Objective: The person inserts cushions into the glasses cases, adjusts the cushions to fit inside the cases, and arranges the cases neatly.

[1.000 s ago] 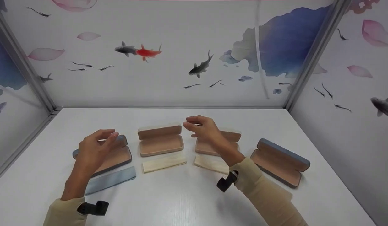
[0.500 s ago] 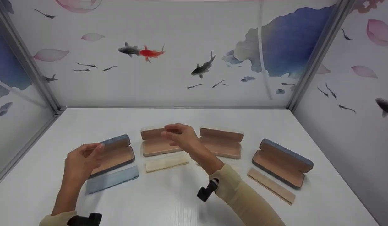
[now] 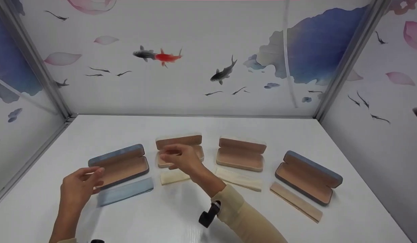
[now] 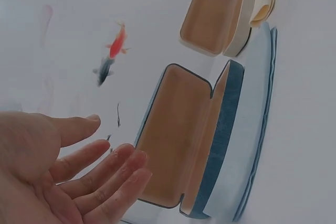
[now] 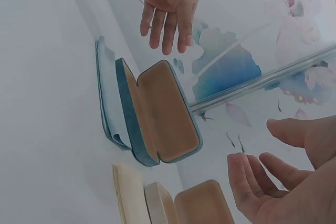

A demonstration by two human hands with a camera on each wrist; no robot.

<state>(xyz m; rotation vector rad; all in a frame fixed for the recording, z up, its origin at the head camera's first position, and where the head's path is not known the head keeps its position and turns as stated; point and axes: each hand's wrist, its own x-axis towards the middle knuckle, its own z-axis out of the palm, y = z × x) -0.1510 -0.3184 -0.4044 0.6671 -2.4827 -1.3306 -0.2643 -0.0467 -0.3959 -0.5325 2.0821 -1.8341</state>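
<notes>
Four glasses cases would be counted as several; they stand with lids up on the white table. My left hand point(image 3: 78, 187), fingers relaxed and holding nothing, hovers by the front left corner of the left blue glasses case point(image 3: 122, 167). My right hand point(image 3: 183, 158) is above the cream glasses case point(image 3: 179, 140) left of centre, hiding part of it, with nothing in its fingers. A folded blue cloth point(image 3: 125, 192) lies before the blue case. In front of the cream case lies a folded cream cloth point(image 3: 173, 177), partly covered by my right forearm.
Right of centre stands another open cream case point(image 3: 240, 158) with a cream cloth point(image 3: 240, 179) before it. At the right is a second blue case point(image 3: 304, 182) and a beige cloth point(image 3: 296, 202). White printed panels point(image 3: 181, 98) enclose the table point(image 3: 181, 219).
My right hand has moved left from the right-of-centre cream case to the left-of-centre one. My left hand has drawn back toward the front left, uncovering more of the blue case.
</notes>
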